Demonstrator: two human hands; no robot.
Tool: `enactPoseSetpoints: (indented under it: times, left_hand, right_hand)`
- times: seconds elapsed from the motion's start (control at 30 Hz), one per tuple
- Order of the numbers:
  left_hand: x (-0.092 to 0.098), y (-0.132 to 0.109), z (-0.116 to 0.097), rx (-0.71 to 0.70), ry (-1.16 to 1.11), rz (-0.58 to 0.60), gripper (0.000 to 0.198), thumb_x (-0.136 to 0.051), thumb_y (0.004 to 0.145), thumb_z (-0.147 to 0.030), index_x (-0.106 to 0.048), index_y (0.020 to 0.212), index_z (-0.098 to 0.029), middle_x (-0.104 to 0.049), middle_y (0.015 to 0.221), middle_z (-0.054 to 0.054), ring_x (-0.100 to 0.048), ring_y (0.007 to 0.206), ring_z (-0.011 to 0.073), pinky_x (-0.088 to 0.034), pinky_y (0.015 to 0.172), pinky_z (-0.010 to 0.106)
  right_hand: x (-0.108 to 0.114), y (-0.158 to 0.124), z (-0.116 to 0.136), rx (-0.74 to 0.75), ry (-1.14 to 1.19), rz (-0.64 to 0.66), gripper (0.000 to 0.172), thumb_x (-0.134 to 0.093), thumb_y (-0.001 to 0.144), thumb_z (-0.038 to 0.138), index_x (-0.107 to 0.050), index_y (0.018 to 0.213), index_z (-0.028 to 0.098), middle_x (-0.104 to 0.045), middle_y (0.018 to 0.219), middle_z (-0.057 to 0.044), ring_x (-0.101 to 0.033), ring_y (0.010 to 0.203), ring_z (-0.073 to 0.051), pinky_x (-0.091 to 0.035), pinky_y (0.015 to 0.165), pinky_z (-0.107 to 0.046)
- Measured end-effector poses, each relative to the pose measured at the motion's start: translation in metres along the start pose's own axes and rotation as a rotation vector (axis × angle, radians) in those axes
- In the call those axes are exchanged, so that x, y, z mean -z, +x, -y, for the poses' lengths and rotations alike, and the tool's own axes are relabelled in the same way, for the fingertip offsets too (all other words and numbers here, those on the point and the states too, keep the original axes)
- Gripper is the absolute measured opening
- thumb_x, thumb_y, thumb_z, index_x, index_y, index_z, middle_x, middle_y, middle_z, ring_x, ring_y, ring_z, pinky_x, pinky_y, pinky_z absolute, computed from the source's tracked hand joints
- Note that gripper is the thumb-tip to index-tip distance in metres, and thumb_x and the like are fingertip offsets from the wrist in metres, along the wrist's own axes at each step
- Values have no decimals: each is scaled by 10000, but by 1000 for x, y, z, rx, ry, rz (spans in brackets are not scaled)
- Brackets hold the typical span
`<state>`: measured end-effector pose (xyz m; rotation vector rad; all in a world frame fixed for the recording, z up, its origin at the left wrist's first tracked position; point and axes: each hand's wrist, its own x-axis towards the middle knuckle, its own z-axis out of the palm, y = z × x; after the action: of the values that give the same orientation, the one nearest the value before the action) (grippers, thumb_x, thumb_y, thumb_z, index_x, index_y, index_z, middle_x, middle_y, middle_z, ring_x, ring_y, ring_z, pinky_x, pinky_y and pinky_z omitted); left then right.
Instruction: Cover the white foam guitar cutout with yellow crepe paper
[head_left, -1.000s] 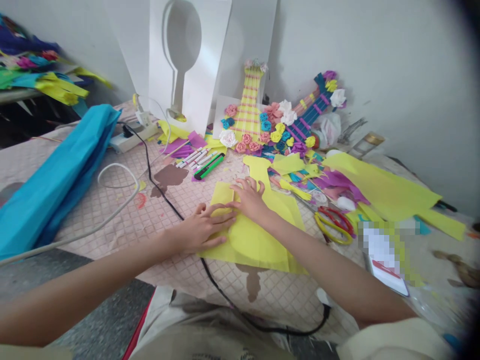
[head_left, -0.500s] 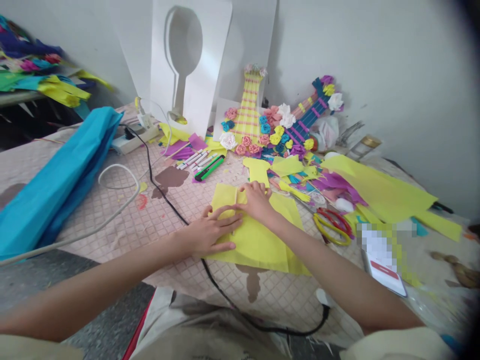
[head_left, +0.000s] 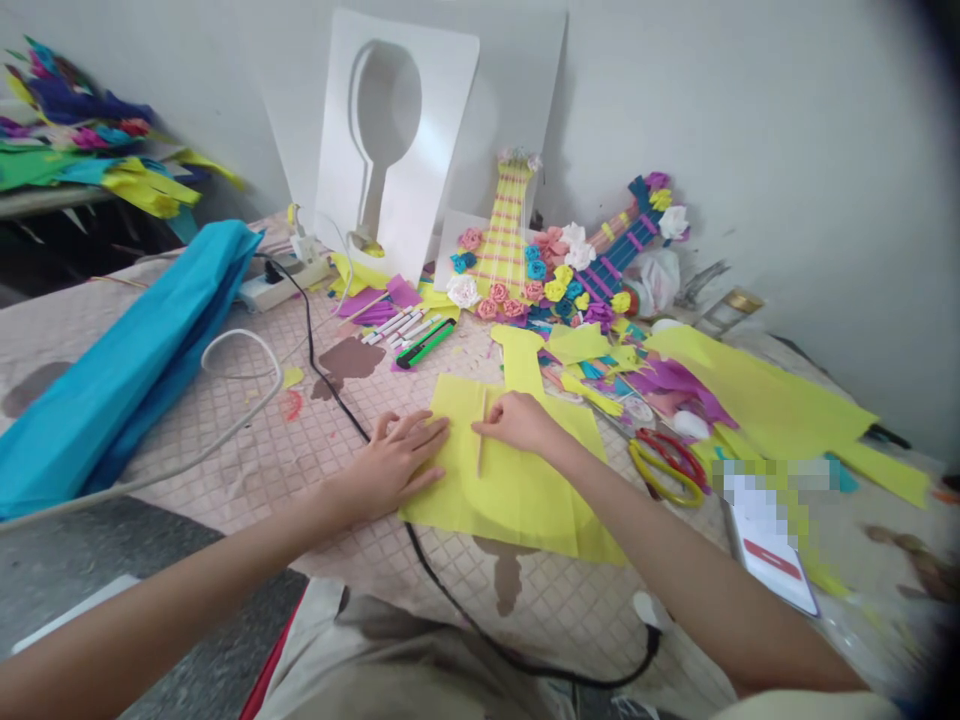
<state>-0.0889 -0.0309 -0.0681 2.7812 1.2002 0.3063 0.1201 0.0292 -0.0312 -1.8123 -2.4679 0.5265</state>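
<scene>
A sheet of yellow crepe paper lies flat on the table in front of me, with a thin pale stick upright across its left half. My left hand rests open on the sheet's left edge, fingers spread and apart from the stick. The fingertips of my right hand are pinched on the middle of the stick. Beyond the sheet, a yellow neck-shaped piece sticks out from its far edge; whether it continues underneath is hidden.
Behind are a green cutter, several markers and two flower-trimmed guitar shapes. Scissors and a phone lie right. Blue crepe paper lies left. A black cable runs past the sheet's near edge.
My left hand has slid left, away from the stick, uncovering more of it. My right fingers have moved nearer to me along the stick. The view has shifted slightly.
</scene>
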Motion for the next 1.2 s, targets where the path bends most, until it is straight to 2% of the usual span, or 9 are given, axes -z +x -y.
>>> enactPoseSetpoints:
  times: [0.07, 0.2, 0.33, 0.47, 0.63, 0.77, 0.93, 1.03, 1.2]
  left_hand:
    - [-1, 0, 0, 1, 1, -2, 477, -261, 911, -420, -359, 1321, -197, -372, 1393, 65, -250, 1263, 274, -154, 953, 456]
    - [-1, 0, 0, 11, 4, -22, 485, -262, 909, -424, -360, 1322, -188, -377, 1391, 59, -227, 1264, 292, -147, 949, 471]
    - [0, 1, 0, 18, -18, -28, 484, -271, 905, -428, -381, 1312, -191, -391, 1382, 62, -226, 1263, 301, -155, 949, 477]
    - [0, 1, 0, 28, -27, -27, 481, -277, 904, -429, -390, 1306, -191, -399, 1377, 54, -220, 1265, 302, -156, 955, 481]
    - [-1, 1, 0, 30, -21, -21, 481, -279, 903, -427, -391, 1304, -187, -389, 1384, 48, -208, 1266, 305, -156, 958, 485]
    - [-1, 1, 0, 30, -31, -28, 471, -301, 901, -406, -386, 1307, -185, -402, 1375, 51, -209, 1262, 306, -161, 959, 492]
    - [1, 0, 1, 28, -64, -56, 440, -328, 899, -362, -401, 1300, -196, -395, 1378, 58, -211, 1265, 299, -187, 967, 486]
    - [6, 0, -1, 14, -80, -85, 418, -323, 904, -306, -398, 1303, -207, -399, 1375, 64, -249, 1252, 287, -213, 961, 482]
    - [17, 8, -12, -75, -108, -63, 421, -286, 909, -248, -363, 1320, -200, -409, 1370, 55, -300, 1240, 251, -221, 966, 446]
  right_hand:
    - [-3, -6, 1, 15, -1, -1, 241, -592, 681, 383, -613, 552, 180, -629, 545, -6, -556, 509, -126, -308, 461, -219]
    - [-8, -19, 0, 11, -26, -38, 137, -562, 688, 230, -606, 567, 184, -643, 578, -9, -574, 550, -129, -321, 483, -218]
    - [-9, -30, -3, -9, -70, -89, 190, -522, 732, 247, -596, 570, 181, -657, 625, -40, -592, 624, -165, -338, 525, -244]
    - [-11, -30, 4, -10, -102, -100, 227, -515, 754, 315, -599, 584, 188, -664, 657, -53, -602, 658, -182, -347, 530, -256]
    - [-9, -27, 12, -14, -133, -100, 152, -514, 714, 207, -590, 585, 179, -653, 649, -61, -594, 645, -197, -349, 522, -271]
    - [-3, -51, 6, 13, -146, -116, 119, -498, 724, 172, -587, 644, 174, -643, 721, -60, -571, 783, -209, -390, 639, -283]
    - [-7, -91, -5, 48, -122, -86, 100, -532, 733, 164, -576, 646, 184, -602, 680, -23, -551, 759, -187, -415, 679, -292]
    - [-16, -100, -10, 72, -18, -120, 97, -521, 773, 166, -617, 778, 181, -605, 767, -34, -555, 787, -183, -439, 715, -301]
    - [-25, -100, -12, 213, 83, -148, 262, -454, 838, 140, -607, 1044, 195, -592, 879, -61, -544, 822, -181, -462, 762, -313]
